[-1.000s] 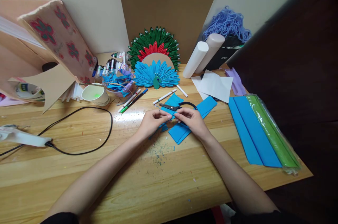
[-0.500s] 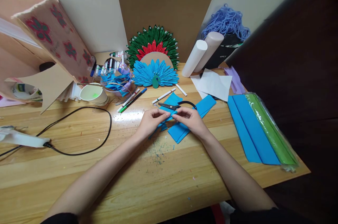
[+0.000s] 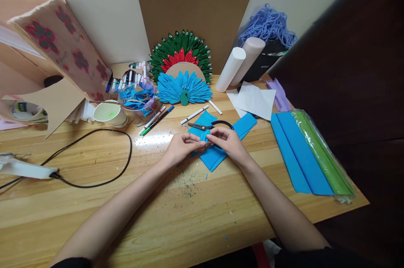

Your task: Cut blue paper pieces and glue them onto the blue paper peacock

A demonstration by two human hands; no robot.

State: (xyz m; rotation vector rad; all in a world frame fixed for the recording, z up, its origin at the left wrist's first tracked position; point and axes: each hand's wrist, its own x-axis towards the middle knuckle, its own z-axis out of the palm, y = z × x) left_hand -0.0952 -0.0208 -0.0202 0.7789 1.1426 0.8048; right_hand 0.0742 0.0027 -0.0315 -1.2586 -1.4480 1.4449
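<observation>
My left hand (image 3: 183, 147) and my right hand (image 3: 226, 139) meet at the middle of the table, both closed in a pinch on a small piece of blue crepe paper (image 3: 204, 136). My fingers hide part of this piece. Just beyond them lie black-handled scissors (image 3: 202, 126), resting on blue paper with the blades pointing left. Folded blue paper strips (image 3: 212, 159) lie under and beside my right hand. Farther back stands a fan-shaped paper peacock (image 3: 184, 96) with blue, red and green petals.
Markers (image 3: 158, 120) lie left of the scissors, near a paper cup (image 3: 110, 114) and a tub of blue scraps (image 3: 138, 99). A glue gun (image 3: 28, 167) with a looping black cable is at far left. Blue sheets (image 3: 299, 154) and wrapped green paper (image 3: 322, 154) lie right.
My fingertips have shifted slightly on the blue crepe paper, and the left hand has turned and come a little lower. The whole view has slid slightly.
</observation>
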